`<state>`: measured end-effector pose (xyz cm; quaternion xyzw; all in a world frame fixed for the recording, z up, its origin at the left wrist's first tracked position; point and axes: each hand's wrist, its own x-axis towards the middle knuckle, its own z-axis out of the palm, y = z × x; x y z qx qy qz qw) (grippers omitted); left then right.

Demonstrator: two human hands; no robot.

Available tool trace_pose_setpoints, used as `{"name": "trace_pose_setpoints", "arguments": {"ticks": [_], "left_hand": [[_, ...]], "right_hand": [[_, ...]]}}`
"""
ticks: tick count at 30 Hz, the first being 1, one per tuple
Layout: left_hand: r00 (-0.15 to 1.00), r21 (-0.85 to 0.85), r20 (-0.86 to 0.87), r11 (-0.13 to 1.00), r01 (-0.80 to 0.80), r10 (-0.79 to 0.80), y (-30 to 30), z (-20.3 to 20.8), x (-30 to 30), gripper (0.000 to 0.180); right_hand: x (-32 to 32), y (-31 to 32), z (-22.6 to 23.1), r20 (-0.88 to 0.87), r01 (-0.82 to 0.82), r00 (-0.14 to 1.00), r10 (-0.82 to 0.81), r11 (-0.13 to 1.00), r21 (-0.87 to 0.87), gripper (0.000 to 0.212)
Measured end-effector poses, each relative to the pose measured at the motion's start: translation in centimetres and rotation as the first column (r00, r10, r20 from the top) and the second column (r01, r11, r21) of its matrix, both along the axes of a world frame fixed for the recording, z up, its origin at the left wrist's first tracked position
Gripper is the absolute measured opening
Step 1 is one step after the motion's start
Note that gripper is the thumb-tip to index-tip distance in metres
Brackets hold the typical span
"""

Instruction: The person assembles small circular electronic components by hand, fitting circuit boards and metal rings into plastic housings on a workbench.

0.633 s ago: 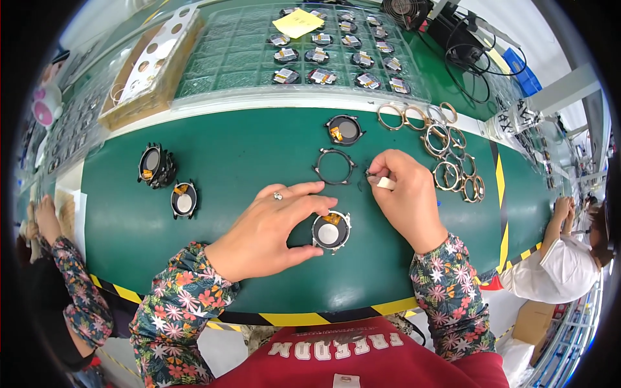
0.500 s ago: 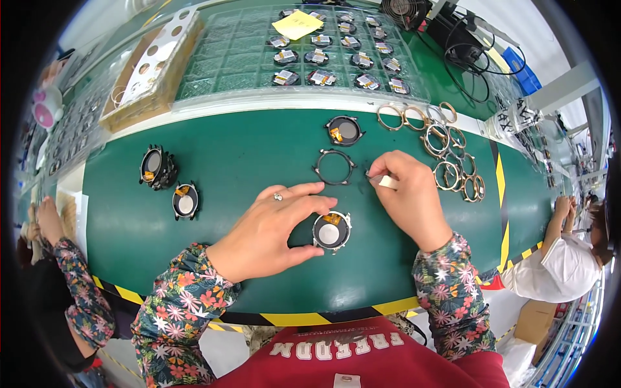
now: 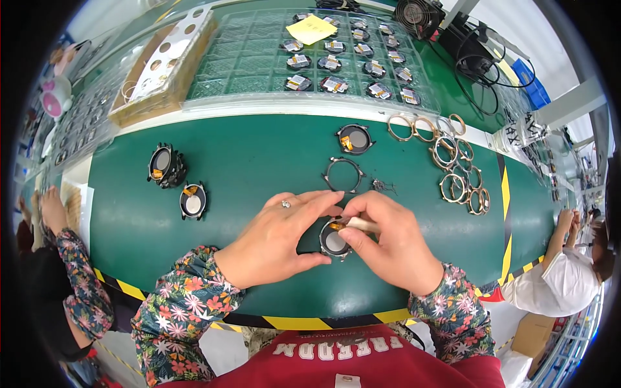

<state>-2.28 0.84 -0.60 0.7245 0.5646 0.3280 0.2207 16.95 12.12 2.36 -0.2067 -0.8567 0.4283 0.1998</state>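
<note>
Two-handed work on a round watch case at a green worktop (image 3: 259,149). The right hand (image 3: 391,242) has just come in from the small dark parts (image 3: 383,186), over which it was poised half a second earlier; these now lie uncovered just beside the black watch-bezel ring (image 3: 326,174). It pinches a pale-handled tool (image 3: 362,224) between thumb and forefinger, at the right side of the silver-rimmed watch case (image 3: 334,243). The fingers screen the working end, so whether the tool or anything at its tip touches the case cannot be told.

The left hand (image 3: 275,242) keeps its place, curved about the left of the case and gripping it, thumb at the lower edge and fingertips at the upper. The case rests on the worktop between the hands, its inner disc and orange flex strip (image 3: 337,226) facing up. The shift appears to carry the work from the loose parts to the case itself, with both hands now engaged on one piece.

Unattended, a second case (image 3: 355,140) lies beyond the bezel ring; a stack of cases (image 3: 166,167) stands at left.
</note>
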Motion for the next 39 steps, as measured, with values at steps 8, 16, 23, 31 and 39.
{"name": "trace_pose_setpoints", "arguments": {"ticks": [8,16,23,31,39], "left_hand": [[1.0,0.059,-0.007,0.998,-0.02,0.021,-0.1,0.5,0.7,0.101],[1.0,0.076,0.007,0.997,-0.025,0.025,-0.2,0.3,0.9,0.101],[0.999,0.095,0.001,0.995,-0.034,0.034,-0.2,0.3,0.9,0.101],[0.997,0.077,0.019,0.994,-0.075,0.073,-0.4,0.2,1.2,0.099],[0.996,0.07,0.005,0.994,-0.084,0.084,-0.4,0.3,1.3,0.098]], "right_hand": [[-0.5,-1.8,-1.1,0.008,-0.001,1.0,-0.001,0.97,0.241,0.018],[-0.6,-1.8,-1.2,0.022,0.009,1.0,-0.018,0.936,0.353,0.012],[-0.9,-1.8,-1.1,-0.012,0.02,1.0,-0.017,0.943,0.332,0.014],[-0.9,-1.5,-1.1,0.003,-0.03,1.0,0.03,0.954,0.297,0.014],[-0.7,-1.2,-1.2,0.004,-0.063,0.998,0.064,0.955,0.291,0.015]]}}
